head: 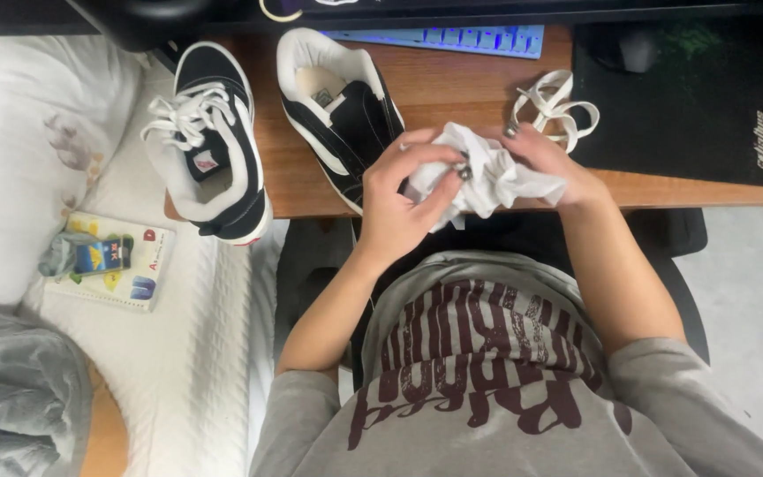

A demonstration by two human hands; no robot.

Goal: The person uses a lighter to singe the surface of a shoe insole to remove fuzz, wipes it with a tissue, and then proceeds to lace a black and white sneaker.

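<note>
Crumpling a white cloth (pixel 487 172) over the near edge of the wooden desk (pixel 452 88), left hand (pixel 399 199) clamping its left side with curled fingers, right hand (pixel 554 163) closing on its right side. Lying just beyond the left hand, an unlaced black-and-white sneaker (pixel 337 110), touching it; resting beside the right hand, a loose white shoelace (pixel 554 106). Sitting farther left, the laced matching sneaker (pixel 214 141), overhanging the desk corner; stretching along the far edge, a blue keyboard (pixel 452 38) and black mouse pad (pixel 691 97).
</note>
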